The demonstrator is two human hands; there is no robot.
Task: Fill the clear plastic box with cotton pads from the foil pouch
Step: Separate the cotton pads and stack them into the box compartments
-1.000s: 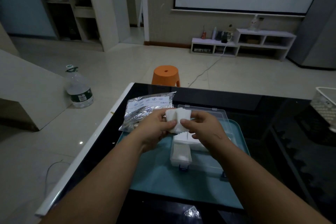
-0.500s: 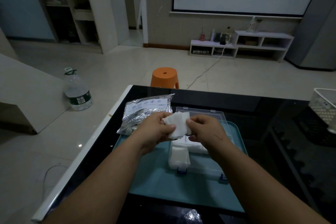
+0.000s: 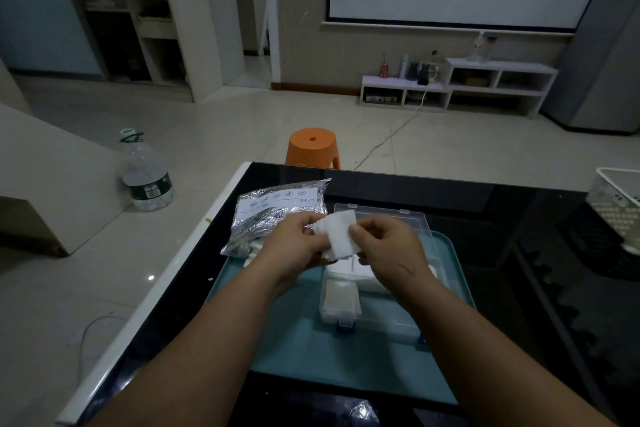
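Both hands hold a small stack of white cotton pads (image 3: pixel 341 234) above the clear plastic box (image 3: pixel 377 319). My left hand (image 3: pixel 294 246) grips the stack from the left; my right hand (image 3: pixel 384 246) pinches its right edge. The box sits open on a teal tray (image 3: pixel 298 343), its lid (image 3: pixel 412 218) tipped back behind my hands, with white pads lying inside, some in the near-left compartment. The silver foil pouch (image 3: pixel 277 211) lies at the tray's far-left corner, partly behind my left hand.
The tray rests on a black glass table (image 3: pixel 519 218) with a white left edge. A white mesh basket (image 3: pixel 616 204) stands at the right edge. Beyond the table are an orange stool (image 3: pixel 311 146) and a large water bottle (image 3: pixel 147 177) on the floor.
The pad stack has been turned and lowered slightly between my hands, the right fingers shifting along its right edge. The view has tilted down a little.
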